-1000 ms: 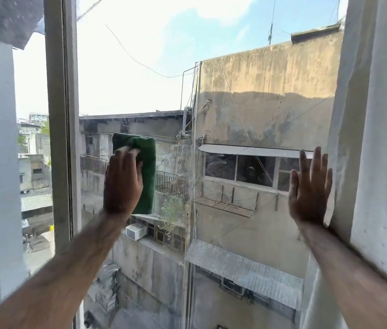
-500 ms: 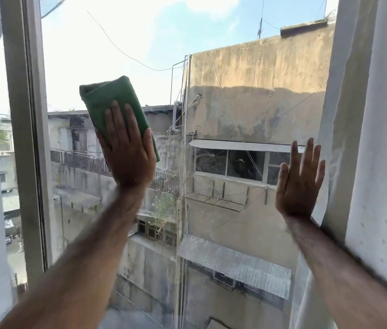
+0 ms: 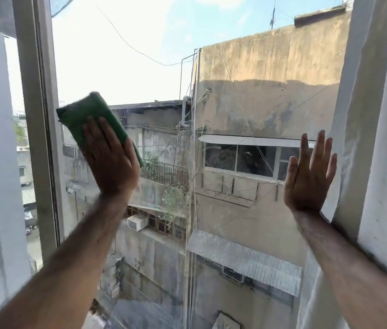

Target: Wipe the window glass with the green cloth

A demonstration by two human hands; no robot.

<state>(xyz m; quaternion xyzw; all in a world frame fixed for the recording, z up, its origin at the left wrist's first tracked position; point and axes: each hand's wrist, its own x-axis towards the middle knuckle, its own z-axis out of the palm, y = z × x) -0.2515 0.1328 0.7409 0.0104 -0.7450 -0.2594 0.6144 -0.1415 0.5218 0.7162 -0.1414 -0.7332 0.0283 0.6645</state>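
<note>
A folded green cloth (image 3: 85, 117) is pressed flat against the window glass (image 3: 154, 74) at the left of the pane, close to the grey frame post. My left hand (image 3: 111, 160) lies palm-down over the cloth's lower half, fingers spread and pointing up-left. The cloth's top edge is blurred. My right hand (image 3: 308, 176) rests flat on the glass at the pane's right edge, fingers apart, holding nothing.
A grey vertical frame post (image 3: 38, 119) bounds the pane on the left. A white wall or window reveal (image 3: 382, 138) stands on the right, touching my right forearm. Through the glass are stained concrete buildings, wires and a street far below.
My left hand swept the cloth up the glass, then back down and tilted left toward the frame post. My right hand stayed flat on the glass.
</note>
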